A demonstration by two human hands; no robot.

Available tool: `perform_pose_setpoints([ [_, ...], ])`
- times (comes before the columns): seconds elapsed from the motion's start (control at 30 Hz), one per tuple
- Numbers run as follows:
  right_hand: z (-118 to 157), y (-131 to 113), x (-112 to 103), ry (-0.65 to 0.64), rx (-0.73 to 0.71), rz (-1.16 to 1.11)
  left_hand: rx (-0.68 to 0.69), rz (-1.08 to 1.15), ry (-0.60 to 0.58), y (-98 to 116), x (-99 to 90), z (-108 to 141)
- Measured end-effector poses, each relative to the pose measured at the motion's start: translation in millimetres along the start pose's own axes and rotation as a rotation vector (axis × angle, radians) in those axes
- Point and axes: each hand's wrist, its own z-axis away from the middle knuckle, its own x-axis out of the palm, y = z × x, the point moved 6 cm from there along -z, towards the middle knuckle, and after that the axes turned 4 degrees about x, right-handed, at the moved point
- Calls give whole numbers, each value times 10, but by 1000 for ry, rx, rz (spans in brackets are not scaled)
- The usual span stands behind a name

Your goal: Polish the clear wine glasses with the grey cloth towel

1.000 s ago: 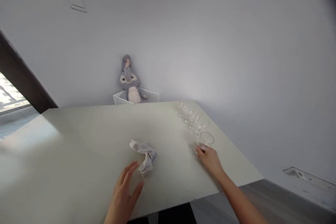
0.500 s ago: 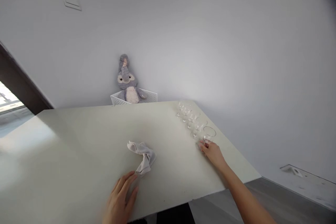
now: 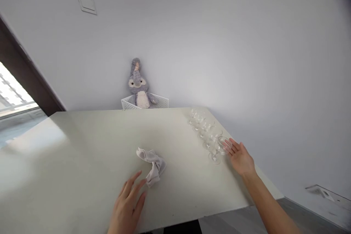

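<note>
Several clear stemmed glasses stand in a slanting row along the table's right side. The nearest glass [image 3: 214, 158] has its round foot on the table. Beside its bowl is my right hand [image 3: 240, 157], palm turned up and fingers spread, next to the rim; whether the fingertips touch the glass is unclear. A crumpled pale grey cloth [image 3: 155, 164] lies near the middle of the table. Just left of the cloth's lower end, my left hand [image 3: 128, 199] is spread low over the table with nothing in it.
The white table [image 3: 98, 146] reaches back to a grey wall. A grey plush toy [image 3: 139, 86] sits in a white perforated basket [image 3: 161, 102] behind the far edge. The table's right edge runs close beside the glasses.
My right hand has come off the nearest glass's lower part, moved right and opened beside its bowl. My left hand's fingers are slightly more spread. The whole view has shifted a little.
</note>
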Motion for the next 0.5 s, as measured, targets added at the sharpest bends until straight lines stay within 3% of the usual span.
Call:
perform_pose_setpoints([
  [0.17,-64,60,309,-47,35,-61,125,-190,60,72,-80,-578],
  [0.23,-48,90,394,-58,33,-58,212,-222,12,102,-13,-730],
  [0.4,35,212,495,-75,23,-20,196,-223,-202,44,163,-687],
  [0.5,83,298,562,-94,24,26,169,-183,-275,37,134,-593],
])
